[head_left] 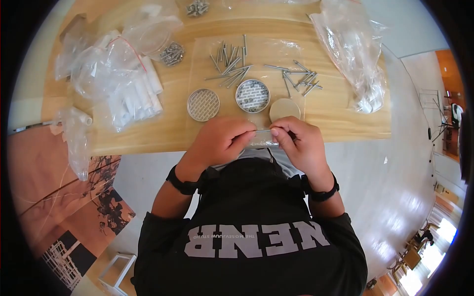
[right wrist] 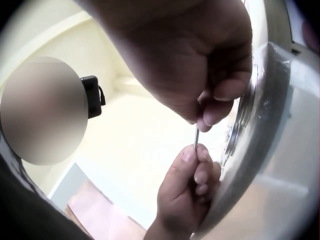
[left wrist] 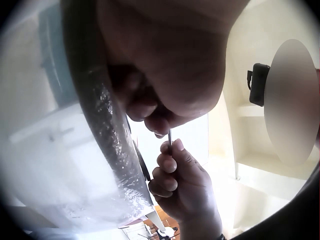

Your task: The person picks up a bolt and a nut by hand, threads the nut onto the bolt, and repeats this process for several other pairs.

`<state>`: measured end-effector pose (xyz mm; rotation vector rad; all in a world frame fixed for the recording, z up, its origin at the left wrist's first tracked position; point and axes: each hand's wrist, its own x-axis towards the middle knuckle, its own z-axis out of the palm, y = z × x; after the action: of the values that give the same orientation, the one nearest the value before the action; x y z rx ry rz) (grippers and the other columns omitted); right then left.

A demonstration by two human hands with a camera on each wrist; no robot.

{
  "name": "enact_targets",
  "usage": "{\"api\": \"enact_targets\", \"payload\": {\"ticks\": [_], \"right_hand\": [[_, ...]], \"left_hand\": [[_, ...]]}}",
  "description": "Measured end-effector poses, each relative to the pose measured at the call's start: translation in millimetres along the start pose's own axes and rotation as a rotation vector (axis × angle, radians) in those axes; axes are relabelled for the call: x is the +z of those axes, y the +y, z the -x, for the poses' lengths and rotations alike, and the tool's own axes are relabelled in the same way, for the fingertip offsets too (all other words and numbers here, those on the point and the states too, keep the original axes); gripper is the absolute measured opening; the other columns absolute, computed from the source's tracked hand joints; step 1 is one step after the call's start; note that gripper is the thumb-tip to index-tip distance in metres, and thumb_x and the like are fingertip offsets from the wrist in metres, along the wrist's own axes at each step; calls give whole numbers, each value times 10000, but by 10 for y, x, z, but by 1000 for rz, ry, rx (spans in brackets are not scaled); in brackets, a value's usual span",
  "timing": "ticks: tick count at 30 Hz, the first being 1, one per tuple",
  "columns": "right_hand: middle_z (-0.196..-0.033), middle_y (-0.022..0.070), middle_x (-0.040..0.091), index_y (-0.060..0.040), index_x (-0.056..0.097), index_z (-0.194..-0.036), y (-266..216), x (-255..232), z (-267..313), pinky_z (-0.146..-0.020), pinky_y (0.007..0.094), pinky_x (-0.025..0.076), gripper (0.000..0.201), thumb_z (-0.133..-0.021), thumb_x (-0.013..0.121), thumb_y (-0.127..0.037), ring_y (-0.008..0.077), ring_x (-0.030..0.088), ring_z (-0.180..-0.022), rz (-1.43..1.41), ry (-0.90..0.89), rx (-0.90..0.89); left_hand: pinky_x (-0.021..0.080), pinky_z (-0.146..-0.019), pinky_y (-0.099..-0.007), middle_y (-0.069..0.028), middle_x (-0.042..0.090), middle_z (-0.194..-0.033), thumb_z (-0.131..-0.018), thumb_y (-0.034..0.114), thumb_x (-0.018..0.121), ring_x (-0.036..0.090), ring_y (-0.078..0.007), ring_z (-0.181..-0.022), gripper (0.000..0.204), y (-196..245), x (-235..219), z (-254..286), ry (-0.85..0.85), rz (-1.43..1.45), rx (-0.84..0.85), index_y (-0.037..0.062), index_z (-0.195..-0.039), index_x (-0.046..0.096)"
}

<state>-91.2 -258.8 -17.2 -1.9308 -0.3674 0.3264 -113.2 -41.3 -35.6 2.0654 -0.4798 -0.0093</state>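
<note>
Over the table's near edge, my left hand [head_left: 221,139] and right hand [head_left: 302,144] face each other. Both pinch a thin metal rod [head_left: 263,130] between thumb and fingers, one at each end. Only its short middle part [left wrist: 170,137] shows in the left wrist view; the fingertips hide both ends. Just beyond the hands lie a round tin with a brick-like pattern [head_left: 203,105], a second round tin [head_left: 253,102] with small metal pieces in it, and a plain gold-coloured disc [head_left: 285,109]. The right hand overlaps the disc's near edge.
Several long screws lie in a left pile [head_left: 231,61] and a right pile [head_left: 303,76] on a clear plastic sheet [head_left: 286,47]. Bags with white tubes [head_left: 133,101] and a tub of small metal parts [head_left: 172,54] stand left. A clear plastic bag [head_left: 345,44] lies at right.
</note>
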Motion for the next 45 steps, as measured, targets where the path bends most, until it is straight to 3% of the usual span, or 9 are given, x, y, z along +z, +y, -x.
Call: {"api": "enact_targets", "payload": {"ticks": [3,6,13,15,19,26,30,42,45], "right_hand": [[-751,72,646,-40,658,-958,33,-6,9,-558,275,484,94,-883,690,-88,159,618,-595,39,67,-143],[-763,70,647,-49,663,-958,42,-3,3,-548,275,473,92,-880,693,-88,154,598,-581,31,86,-141],[-663,73,589,-53,655,-906,27,-110,-4,-526,299,440,101,-919,652,-153,191,562,-547,29,24,7],[-634,81,566,-53,644,-862,15,-166,-40,-530,315,440,155,-935,630,-189,232,554,-547,118,-73,47],[-650,90,581,-55,637,-831,-45,-182,-32,-539,326,447,178,-936,626,-199,262,565,-563,-14,-157,76],[-736,79,630,-75,661,-914,16,-79,-51,-566,336,473,88,-868,703,-136,253,611,-613,64,-47,-84],[-765,61,638,-97,663,-972,41,-87,-19,-552,313,467,160,-829,735,-80,221,605,-617,46,-24,-108],[-809,78,658,-71,682,-935,-12,-139,-67,-571,302,484,142,-814,728,-15,216,626,-647,56,41,-279],[-788,77,654,-73,683,-930,-24,-215,-88,-569,302,485,147,-803,734,-18,227,626,-650,97,-10,-314]], "left_hand": [[450,-571,-394,-100,625,-739,-830,127,656,601,-316,-671,70,-36,25,-6,-1,-6,27,77,-879,658],[451,-565,-386,-93,627,-746,-824,128,658,605,-307,-666,72,-30,26,-18,-8,-15,30,82,-879,661],[441,-543,-372,-73,615,-724,-808,107,666,599,-286,-636,65,-22,26,-18,-10,-4,35,92,-871,663],[439,-536,-370,-66,609,-713,-802,101,672,591,-279,-622,67,-22,17,-14,-2,-17,20,93,-868,663],[417,-547,-369,-80,574,-688,-785,56,651,557,-282,-610,71,-12,27,-14,28,3,51,66,-855,645],[436,-532,-375,-77,599,-706,-797,92,677,579,-282,-611,67,-34,11,10,43,12,32,84,-860,654],[434,-528,-369,-77,597,-702,-799,91,680,578,-284,-607,66,-37,17,4,39,1,39,77,-858,653],[436,-534,-370,-82,595,-701,-803,79,673,576,-284,-609,56,-28,-21,31,41,53,44,70,-856,654],[436,-538,-370,-85,596,-704,-806,74,671,577,-284,-614,53,-12,-21,90,32,71,26,66,-854,652]]}}
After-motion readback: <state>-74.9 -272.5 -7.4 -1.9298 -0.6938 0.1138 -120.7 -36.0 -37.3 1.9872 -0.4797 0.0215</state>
